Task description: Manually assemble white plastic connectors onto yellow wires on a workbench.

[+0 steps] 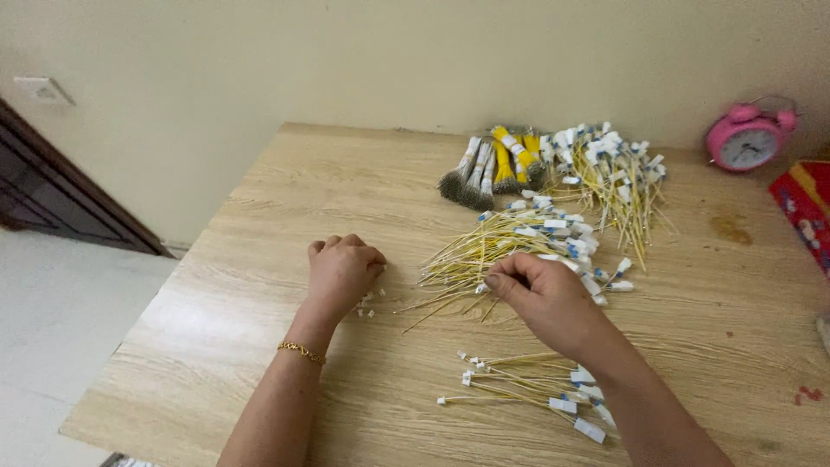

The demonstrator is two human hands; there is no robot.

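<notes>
Thin yellow wires (510, 246) with white tagged ends, under right hand (545, 294).

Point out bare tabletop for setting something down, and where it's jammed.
Free: the table left and far-left of the left hand; also the right strip below the pink alarm clock. Crowded: middle wire pile, back bundles, near pile by the right hand.

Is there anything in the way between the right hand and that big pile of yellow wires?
No, nothing visible is between them. The right hand already rests on the near edge of the big pile of yellow wires, its fingertips touching the strands. The left hand sits closed on the table to the side, clear of the pile.
</notes>
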